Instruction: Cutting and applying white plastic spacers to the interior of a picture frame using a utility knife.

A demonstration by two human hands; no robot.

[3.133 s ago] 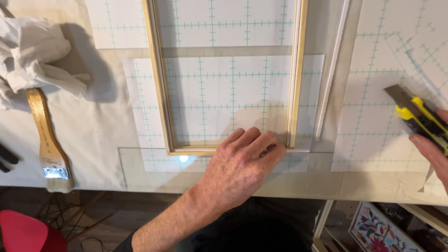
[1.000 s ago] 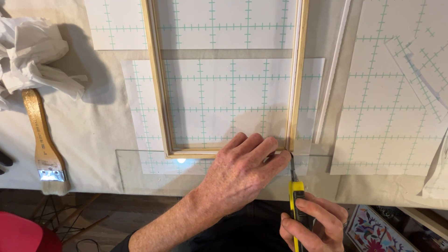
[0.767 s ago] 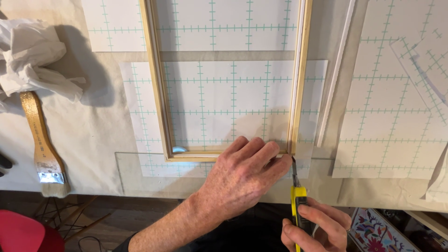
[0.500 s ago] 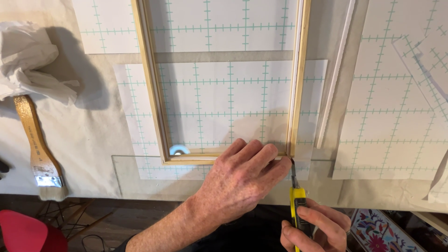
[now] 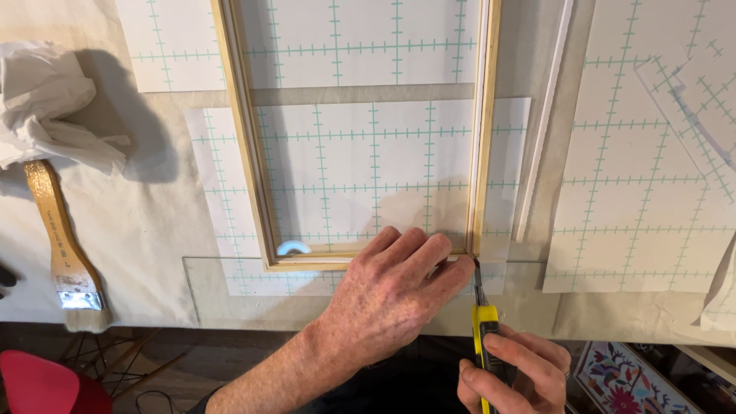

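Pale wood made up the narrow frame [image 5: 253, 153] that lay flat on the cloth-covered worktable [image 5: 153, 230], over white sheets [image 5: 368, 169] printed with a green grid of ticked lines. The left hand [image 5: 391, 295] pressed down on the frame's near right corner, fingers together and spread flat across the bottom rail, apparently to keep the frame from sliding. The right hand [image 5: 514, 372] was closed around a yellow utility knife [image 5: 483, 322], its blade tip set right at the outer edge of that corner; the blade seemed to rest on the clear sheet [image 5: 222, 284] that ran under the frame's lower end, though the contact point was too small to be sure.

A thin white strip [image 5: 544, 123] lay just beside the frame's right rail. More grid-printed sheets [image 5: 636, 169], some overlapping at an angle, covered the table's right side. To the left lay a crumpled white rag [image 5: 54, 107] touching the wooden handle of a flat paintbrush [image 5: 65, 238]. A red seat [image 5: 38, 387] showed below the table edge.
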